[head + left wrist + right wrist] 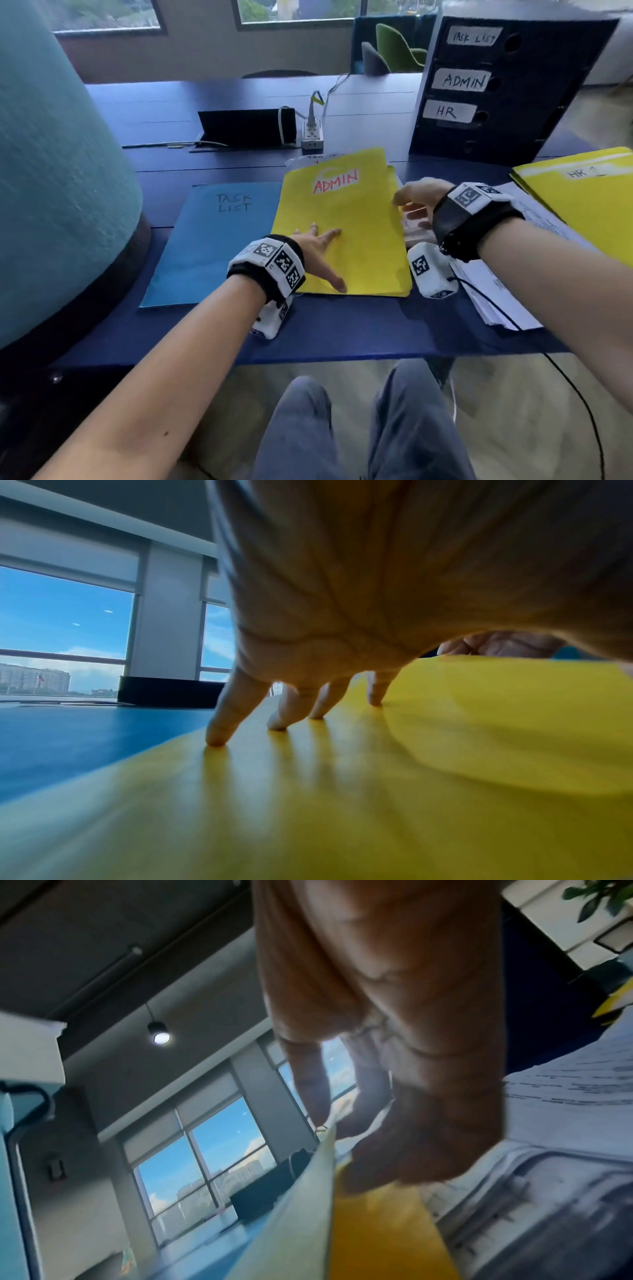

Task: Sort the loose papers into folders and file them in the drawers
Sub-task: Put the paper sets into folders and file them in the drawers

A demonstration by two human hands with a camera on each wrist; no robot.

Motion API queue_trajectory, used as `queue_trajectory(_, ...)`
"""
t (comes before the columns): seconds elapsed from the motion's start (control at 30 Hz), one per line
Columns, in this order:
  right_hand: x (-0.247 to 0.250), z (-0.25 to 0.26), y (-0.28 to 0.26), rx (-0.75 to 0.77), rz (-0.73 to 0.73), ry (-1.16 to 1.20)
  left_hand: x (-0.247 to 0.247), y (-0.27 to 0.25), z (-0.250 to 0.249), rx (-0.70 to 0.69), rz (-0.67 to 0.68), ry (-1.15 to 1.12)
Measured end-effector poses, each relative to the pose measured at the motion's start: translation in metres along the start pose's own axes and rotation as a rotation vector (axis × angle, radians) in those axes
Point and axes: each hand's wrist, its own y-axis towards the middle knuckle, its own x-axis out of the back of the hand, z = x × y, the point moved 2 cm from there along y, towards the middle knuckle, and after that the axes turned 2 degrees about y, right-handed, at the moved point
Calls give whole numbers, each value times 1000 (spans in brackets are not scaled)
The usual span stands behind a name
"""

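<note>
Ok, left hand (pixel 317 248) flat, pinning ADMIN folder (pixel 346 219); right hand (pixel 416 202) pinching its cover edge, should lift slowly, keep left pressing

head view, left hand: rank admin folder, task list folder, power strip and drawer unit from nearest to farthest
From the left hand:
1. ADMIN folder, under its fingertips.
2. TASK LIST folder, just left.
3. Power strip, behind, mid-table.
4. Drawer unit, far back right.
</note>
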Motion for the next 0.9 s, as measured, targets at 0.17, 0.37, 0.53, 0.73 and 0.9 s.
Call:
queue_trajectory(0.17,-9,-3,-33,33,185,327,-8,-19,1,-47,-79,-92)
queue_trajectory(0.37,-22,6,-58,141,239,697,3,-59,-2,-132,-310,-280)
queue_trajectory(0.53,-41,-2,-67,120,296,566,23,-85,10,-90,-731,-495)
queue_trajectory(0.73,-63,-16,-68,201,27,-311,11,-100,37,249,-1133,-1008)
queue_trajectory(0.9,-74,-31,-72,233,51,-684,-12,-100,49,427,-1342,-1355)
